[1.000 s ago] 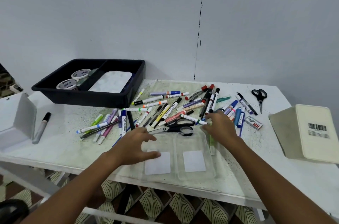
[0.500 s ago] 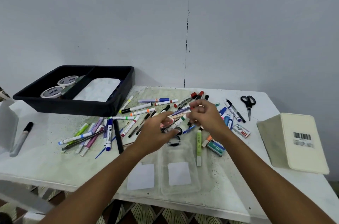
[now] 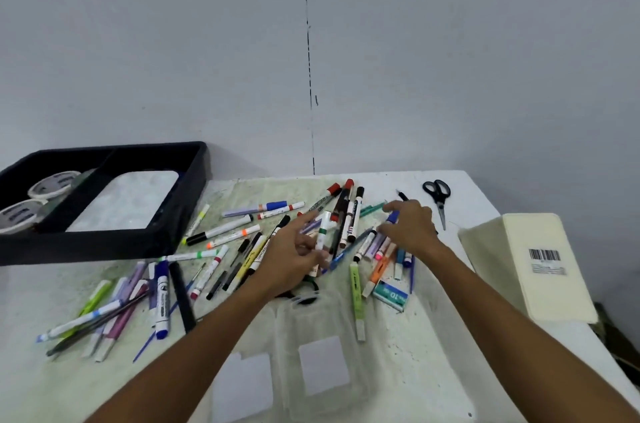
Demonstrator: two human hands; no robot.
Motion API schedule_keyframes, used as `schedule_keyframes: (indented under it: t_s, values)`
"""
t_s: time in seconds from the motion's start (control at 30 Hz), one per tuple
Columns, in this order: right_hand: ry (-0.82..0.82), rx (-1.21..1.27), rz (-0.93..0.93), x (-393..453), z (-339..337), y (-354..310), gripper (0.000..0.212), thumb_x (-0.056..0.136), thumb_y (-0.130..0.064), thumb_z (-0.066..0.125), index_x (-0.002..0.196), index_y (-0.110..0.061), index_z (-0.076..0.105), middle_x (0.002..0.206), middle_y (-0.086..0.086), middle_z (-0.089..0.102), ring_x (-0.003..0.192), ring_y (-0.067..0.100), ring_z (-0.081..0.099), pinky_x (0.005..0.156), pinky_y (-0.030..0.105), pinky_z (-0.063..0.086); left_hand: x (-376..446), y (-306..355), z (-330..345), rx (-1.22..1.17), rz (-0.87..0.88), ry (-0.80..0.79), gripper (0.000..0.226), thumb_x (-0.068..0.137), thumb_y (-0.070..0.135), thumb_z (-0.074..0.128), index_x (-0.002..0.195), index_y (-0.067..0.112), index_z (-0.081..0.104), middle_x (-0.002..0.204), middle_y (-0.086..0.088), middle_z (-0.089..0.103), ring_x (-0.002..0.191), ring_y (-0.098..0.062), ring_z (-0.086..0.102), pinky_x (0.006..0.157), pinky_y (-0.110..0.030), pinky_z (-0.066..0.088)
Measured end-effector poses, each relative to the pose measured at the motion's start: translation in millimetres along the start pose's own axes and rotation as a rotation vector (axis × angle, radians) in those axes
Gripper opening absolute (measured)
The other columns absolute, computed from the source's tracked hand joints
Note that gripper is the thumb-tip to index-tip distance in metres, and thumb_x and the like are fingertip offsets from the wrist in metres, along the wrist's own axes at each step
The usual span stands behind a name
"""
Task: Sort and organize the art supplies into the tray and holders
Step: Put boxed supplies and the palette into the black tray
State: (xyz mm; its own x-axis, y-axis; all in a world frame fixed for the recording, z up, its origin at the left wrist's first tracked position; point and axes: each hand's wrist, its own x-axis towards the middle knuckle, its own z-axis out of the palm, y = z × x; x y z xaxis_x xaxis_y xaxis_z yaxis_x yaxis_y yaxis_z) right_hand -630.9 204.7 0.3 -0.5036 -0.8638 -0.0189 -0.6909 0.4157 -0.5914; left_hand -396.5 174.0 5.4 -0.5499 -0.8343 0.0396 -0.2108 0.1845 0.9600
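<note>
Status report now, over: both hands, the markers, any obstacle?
Left hand grips green-banded marker. Right hand open, fingers spread over marker pile. Black tray holds tape rolls only. Scissors lie apart, no obstacle.

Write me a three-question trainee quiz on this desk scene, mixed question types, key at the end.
1. True or false: the scissors at the table's far right lie inside the black tray.
2. What does the left hand hold?
A. a white marker with a green band
B. a tape roll
C. an eraser
3. Fill in: the tape rolls sit in the tray's ____ compartment.

Key
1. False; they lie on the table, right of the right hand.
2. A, the marker.
3. Left.
</note>
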Motion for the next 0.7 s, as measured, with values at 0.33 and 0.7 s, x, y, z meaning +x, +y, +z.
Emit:
schedule_keyframes:
  t_s: [0.33, 0.7]
  values:
    - [-0.317, -0.401, 0.110, 26.5, 19.0, -6.0, 0.078, 0.070, -0.066, 0.071, 0.131, -0.021, 0.053, 0.159, 0.018, -0.012, 0.139, 0.048, -0.025, 0.112, 0.064, 0.001, 19.7, -19.6, -20.9, 0.002, -0.027, -0.061, 0.072, 0.085, -0.004, 0.066, 0.142, 0.030, 0.038, 0.094, -0.025, 0.065, 0.078, -0.023, 0.073, 0.073, -0.041, 0.059]
    - [0.027, 0.132, -0.061, 9.0, 18.1, -35.6, 0.041, 0.081, -0.011, 0.073, 0.117, -0.011, 0.053, 0.080, 0.003, 0.061, 0.067, 0.021, 0.059, 0.071, 0.039, 0.051, 3.0, -24.9, -50.2, -0.018, -0.044, -0.018, 0.072, 0.076, -0.003, 0.075, 0.135, 0.026, 0.045, 0.073, -0.006, 0.063, 0.065, -0.015, 0.069, 0.060, -0.030, 0.055]
